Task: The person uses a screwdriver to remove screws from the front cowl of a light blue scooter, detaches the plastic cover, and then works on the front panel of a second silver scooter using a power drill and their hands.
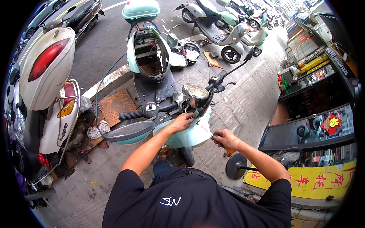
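The scooter (156, 85) stands on the pavement, facing the person, its mint cover (190, 137) under both hands. The left hand (183, 122) has its fingers curled against the cover below the headlight (196, 95); whether they grip anything, I cannot tell. The right hand (226, 139) pinches a thin rod (207, 132) pointing at the cover. Behind, the seat bay (131, 57) gapes, with loose wires inside. The mint top box (140, 10) is shut, as is the white box (40, 95) at left.

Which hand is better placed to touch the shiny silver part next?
Probably the left hand: it's just below the silver part. The right hand is farther off and seems to hold something thin.
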Demonstrator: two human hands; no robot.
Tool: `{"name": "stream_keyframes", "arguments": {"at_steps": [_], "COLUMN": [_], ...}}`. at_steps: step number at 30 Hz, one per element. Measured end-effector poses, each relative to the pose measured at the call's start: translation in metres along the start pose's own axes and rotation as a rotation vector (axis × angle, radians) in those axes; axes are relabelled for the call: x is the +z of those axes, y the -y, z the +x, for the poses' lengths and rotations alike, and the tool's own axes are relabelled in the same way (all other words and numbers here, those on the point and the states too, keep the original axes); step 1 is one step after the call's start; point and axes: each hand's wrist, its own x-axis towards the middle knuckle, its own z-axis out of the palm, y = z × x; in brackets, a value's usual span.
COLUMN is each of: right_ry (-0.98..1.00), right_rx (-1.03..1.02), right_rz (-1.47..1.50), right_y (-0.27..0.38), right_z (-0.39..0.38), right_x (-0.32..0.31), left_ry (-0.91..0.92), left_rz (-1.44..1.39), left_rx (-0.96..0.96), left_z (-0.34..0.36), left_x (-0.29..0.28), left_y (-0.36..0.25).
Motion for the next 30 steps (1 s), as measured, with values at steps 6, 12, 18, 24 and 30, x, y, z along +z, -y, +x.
{"name": "stream_keyframes", "arguments": {"at_steps": [6, 12, 18, 24, 30], "right_ry": [-0.036, 0.100, 0.021, 0.145, 0.129], "right_rx": [0.019, 0.011, -0.017, -0.015, -0.057], "right_rz": [0.019, 0.118, 0.023, 0.040, -0.226], "right_y": [-0.003, -0.007, 0.000, -0.008, -0.005], "right_z": [0.004, 0.011, 0.014, 0.024, 0.031], "right_x": [0.020, 0.005, 0.015, 0.001, -0.008], "left_ry": [0.190, 0.138, 0.131, 0.098, 0.073], "left_rz": [-0.233, -0.243, -0.278, -0.284, -0.237], "left_rx": [-0.123, -0.219, -0.214, -0.218, -0.205], "left_z": [-0.005, 0.000, -0.011, -0.001, 0.000], "left_x": [-0.008, -0.002, -0.007, -0.002, -0.001], "left_y": [-0.011, -0.008, -0.020, -0.012, -0.013]}}
